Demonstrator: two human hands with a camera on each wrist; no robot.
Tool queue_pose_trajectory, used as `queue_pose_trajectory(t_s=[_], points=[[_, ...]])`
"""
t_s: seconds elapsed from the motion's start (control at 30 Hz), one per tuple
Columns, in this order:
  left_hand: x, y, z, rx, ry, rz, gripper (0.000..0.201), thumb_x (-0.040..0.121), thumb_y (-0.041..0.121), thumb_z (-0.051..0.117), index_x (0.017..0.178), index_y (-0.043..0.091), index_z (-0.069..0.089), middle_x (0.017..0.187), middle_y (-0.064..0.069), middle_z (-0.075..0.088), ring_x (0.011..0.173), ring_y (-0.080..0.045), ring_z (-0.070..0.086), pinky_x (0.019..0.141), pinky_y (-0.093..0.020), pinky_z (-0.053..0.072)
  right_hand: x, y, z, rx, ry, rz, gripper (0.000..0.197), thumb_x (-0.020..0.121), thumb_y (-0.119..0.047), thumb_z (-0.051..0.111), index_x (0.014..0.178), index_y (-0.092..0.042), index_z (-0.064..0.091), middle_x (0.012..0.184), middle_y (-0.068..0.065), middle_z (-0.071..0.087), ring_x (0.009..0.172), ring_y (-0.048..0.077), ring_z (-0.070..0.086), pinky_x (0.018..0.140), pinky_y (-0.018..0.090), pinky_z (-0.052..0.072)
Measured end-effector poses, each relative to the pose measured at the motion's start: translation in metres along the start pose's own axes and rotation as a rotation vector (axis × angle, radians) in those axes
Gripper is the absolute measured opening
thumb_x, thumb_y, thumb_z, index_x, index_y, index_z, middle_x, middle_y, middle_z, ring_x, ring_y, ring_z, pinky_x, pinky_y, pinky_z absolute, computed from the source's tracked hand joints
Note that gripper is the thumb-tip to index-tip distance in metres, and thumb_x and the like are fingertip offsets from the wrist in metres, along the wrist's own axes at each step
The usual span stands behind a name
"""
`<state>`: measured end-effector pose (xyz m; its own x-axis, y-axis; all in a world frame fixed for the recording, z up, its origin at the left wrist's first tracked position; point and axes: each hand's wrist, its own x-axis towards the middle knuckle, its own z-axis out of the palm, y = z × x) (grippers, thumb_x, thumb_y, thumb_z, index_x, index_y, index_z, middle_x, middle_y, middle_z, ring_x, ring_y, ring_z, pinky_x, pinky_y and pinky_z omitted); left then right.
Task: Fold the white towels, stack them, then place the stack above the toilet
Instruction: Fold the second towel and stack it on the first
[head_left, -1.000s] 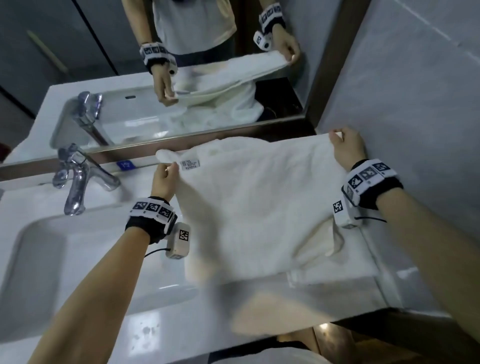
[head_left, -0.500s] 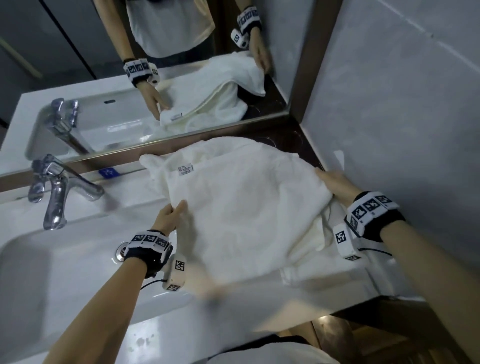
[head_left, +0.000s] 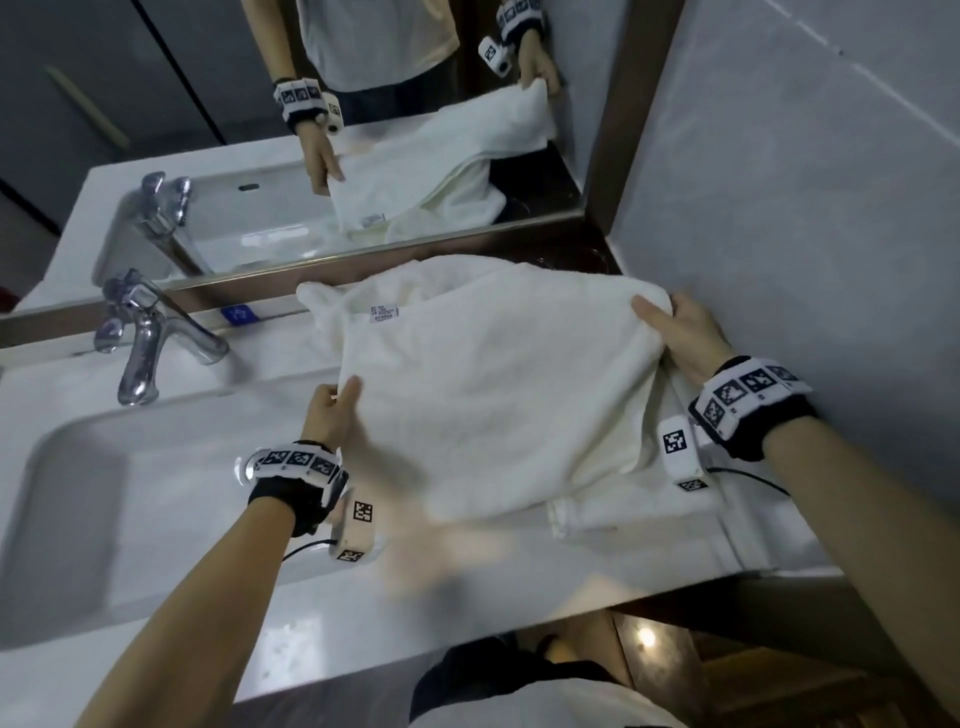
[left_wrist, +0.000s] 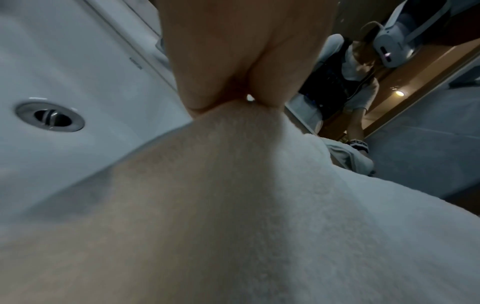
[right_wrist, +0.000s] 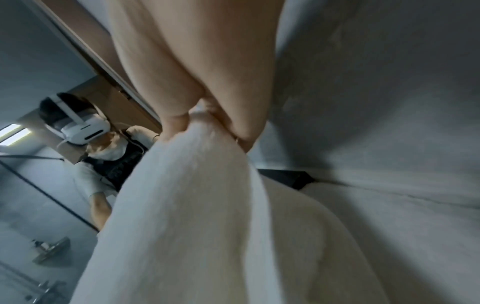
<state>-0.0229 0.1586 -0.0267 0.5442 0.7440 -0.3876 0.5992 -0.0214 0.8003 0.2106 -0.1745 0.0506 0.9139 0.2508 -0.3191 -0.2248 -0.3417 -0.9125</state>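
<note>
A white towel (head_left: 493, 395) lies spread over the right part of the washbasin counter (head_left: 218, 613), its label (head_left: 383, 313) facing up near the mirror. My left hand (head_left: 332, 410) pinches the towel's left edge, thumb on top; the left wrist view shows the fingers (left_wrist: 205, 82) closed on the cloth (left_wrist: 259, 205). My right hand (head_left: 675, 332) grips the towel's right corner by the wall, and the right wrist view shows the cloth (right_wrist: 182, 205) bunched between its fingers (right_wrist: 179, 115). More white towel (head_left: 618, 514) lies underneath at the right.
A chrome tap (head_left: 140, 343) stands at the left behind the sink bowl (head_left: 130, 493), whose drain (left_wrist: 49, 117) shows. The mirror (head_left: 260, 130) runs along the back. A grey tiled wall (head_left: 805, 208) closes the right side. The counter's front edge (head_left: 571, 587) is near me.
Both hands came down from the raised far corners and took the towel by its side edges; since half a second ago the right hand has moved up toward the mirror with its corner.
</note>
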Motion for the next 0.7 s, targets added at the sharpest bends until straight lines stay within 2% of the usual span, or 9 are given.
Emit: queue_pose_trajectory(t_s=[0.1, 0.17, 0.23, 0.33, 0.4, 0.47, 0.57, 0.63, 0.7], points=[[-0.011, -0.009, 0.004, -0.004, -0.075, -0.064, 0.043, 0.095, 0.041, 0.047, 0.103, -0.001, 0.054, 0.098, -0.016, 0.054, 0.091, -0.024, 0.052, 0.085, -0.038, 0.043, -0.001, 0.006, 0.004, -0.063, 0.028, -0.017, 0.042, 0.087, -0.042, 0.061, 0.113, -0.008, 0.061, 0.112, 0.011, 0.067, 0.101, 0.026, 0.063, 0.092, 0.04, 0.052], [-0.022, -0.02, 0.007, -0.019, -0.149, -0.106, 0.042, 0.094, 0.042, 0.049, 0.098, 0.0, 0.055, 0.097, -0.017, 0.057, 0.09, -0.025, 0.054, 0.084, -0.038, 0.044, -0.005, 0.015, 0.003, -0.125, -0.009, 0.048, 0.05, 0.086, -0.047, 0.058, 0.115, -0.007, 0.063, 0.116, 0.014, 0.066, 0.108, 0.031, 0.062, 0.101, 0.047, 0.047], [-0.032, -0.031, 0.007, -0.026, -0.185, -0.123, 0.038, 0.092, 0.041, 0.054, 0.097, 0.003, 0.058, 0.096, -0.017, 0.058, 0.089, -0.025, 0.055, 0.082, -0.038, 0.045, -0.011, 0.022, 0.001, -0.138, -0.012, 0.099, 0.055, 0.079, -0.051, 0.061, 0.114, -0.008, 0.065, 0.116, 0.013, 0.067, 0.109, 0.031, 0.061, 0.102, 0.048, 0.046], [-0.043, -0.043, 0.002, -0.015, -0.204, -0.129, 0.038, 0.089, 0.037, 0.06, 0.102, 0.001, 0.061, 0.094, -0.017, 0.058, 0.085, -0.024, 0.053, 0.076, -0.036, 0.042, -0.021, 0.029, -0.004, -0.208, -0.005, 0.167, 0.065, 0.057, -0.055, 0.057, 0.1, -0.009, 0.069, 0.108, 0.015, 0.069, 0.104, 0.033, 0.063, 0.099, 0.05, 0.047], [-0.048, -0.048, -0.001, 0.024, -0.213, -0.121, 0.038, 0.089, 0.034, 0.062, 0.104, -0.001, 0.061, 0.095, -0.017, 0.059, 0.086, -0.024, 0.054, 0.078, -0.036, 0.043, -0.028, 0.033, -0.007, -0.247, -0.038, 0.172, 0.051, 0.061, -0.047, 0.06, 0.092, -0.008, 0.069, 0.104, 0.017, 0.069, 0.101, 0.035, 0.063, 0.097, 0.051, 0.049], [-0.052, -0.051, -0.002, 0.103, -0.212, -0.075, 0.031, 0.091, 0.032, 0.059, 0.096, 0.002, 0.058, 0.092, -0.015, 0.056, 0.083, -0.022, 0.051, 0.076, -0.034, 0.041, -0.033, 0.038, -0.009, -0.297, -0.069, 0.121, 0.034, 0.076, -0.034, 0.064, 0.096, -0.008, 0.068, 0.105, 0.016, 0.069, 0.1, 0.034, 0.064, 0.096, 0.05, 0.05], [-0.056, -0.051, -0.002, 0.159, -0.156, 0.002, 0.024, 0.095, 0.032, 0.05, 0.093, 0.008, 0.047, 0.092, -0.013, 0.05, 0.085, -0.019, 0.048, 0.076, -0.034, 0.038, -0.038, 0.038, -0.013, -0.326, -0.039, -0.028, 0.03, 0.088, -0.032, 0.06, 0.112, -0.014, 0.064, 0.109, 0.009, 0.068, 0.1, 0.027, 0.063, 0.093, 0.042, 0.051], [-0.058, -0.045, -0.004, 0.167, -0.09, 0.078, 0.025, 0.096, 0.032, 0.047, 0.091, 0.008, 0.04, 0.086, -0.011, 0.05, 0.08, -0.02, 0.047, 0.07, -0.033, 0.039, -0.041, 0.034, -0.014, -0.27, 0.007, -0.143, 0.025, 0.091, -0.032, 0.058, 0.111, -0.019, 0.063, 0.103, 0.002, 0.067, 0.093, 0.02, 0.062, 0.079, 0.025, 0.052], [-0.058, -0.038, -0.008, 0.201, -0.039, 0.155, 0.029, 0.096, 0.033, 0.047, 0.087, 0.007, 0.036, 0.078, -0.008, 0.048, 0.072, -0.02, 0.045, 0.061, -0.032, 0.039, -0.041, 0.027, -0.014, -0.225, 0.058, -0.228, 0.025, 0.092, -0.028, 0.057, 0.113, -0.016, 0.063, 0.101, 0.0, 0.065, 0.087, 0.013, 0.059, 0.065, 0.008, 0.046]])
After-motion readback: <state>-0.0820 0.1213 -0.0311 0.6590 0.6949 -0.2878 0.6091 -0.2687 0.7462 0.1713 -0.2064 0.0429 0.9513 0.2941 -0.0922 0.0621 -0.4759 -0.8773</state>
